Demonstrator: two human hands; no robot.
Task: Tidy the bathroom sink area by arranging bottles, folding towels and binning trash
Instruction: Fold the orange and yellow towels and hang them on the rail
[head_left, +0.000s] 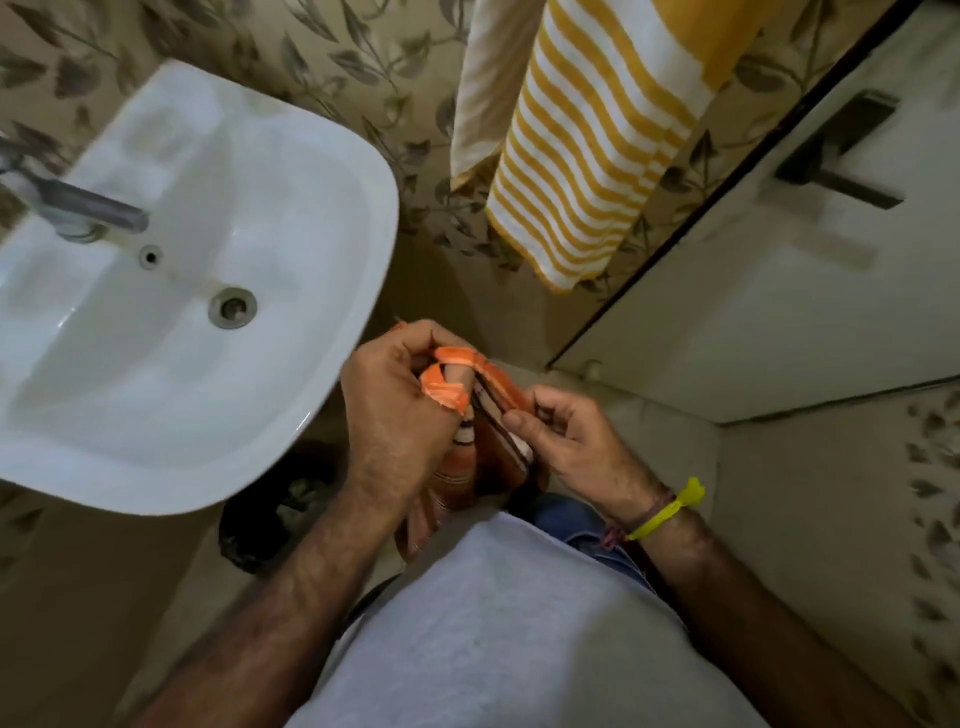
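A white wall-hung sink (322, 218) is seen from above at the left, with a grey tap (85, 205) over its rear edge and a metal drain (232, 307) in the middle of the basin. The wall behind is covered in leaf-patterned tile. A yellow-and-white striped towel (587, 150) is hung on that wall to the right of the sink, next to a plainer cream cloth (491, 88). A white door with a dark handle (841, 150) is seen at the right edge. Under the sink's front edge, a dark bin lined with a bag (270, 514) appears to stand on the floor, though it is shadowed and blurred.

An orange cloth with dark stripes (493, 441) is held in front of the body, just beyond the sink's front right corner. It is gripped by the left hand (400, 405), whose fingers are curled round its upper edge, with fabric wrapped over one finger. Its right side is pinched by the right hand (571, 436) between thumb and bent fingers. The rest of the cloth is left hanging between the two wrists. A yellow thread band (670, 506) is worn on the right wrist.
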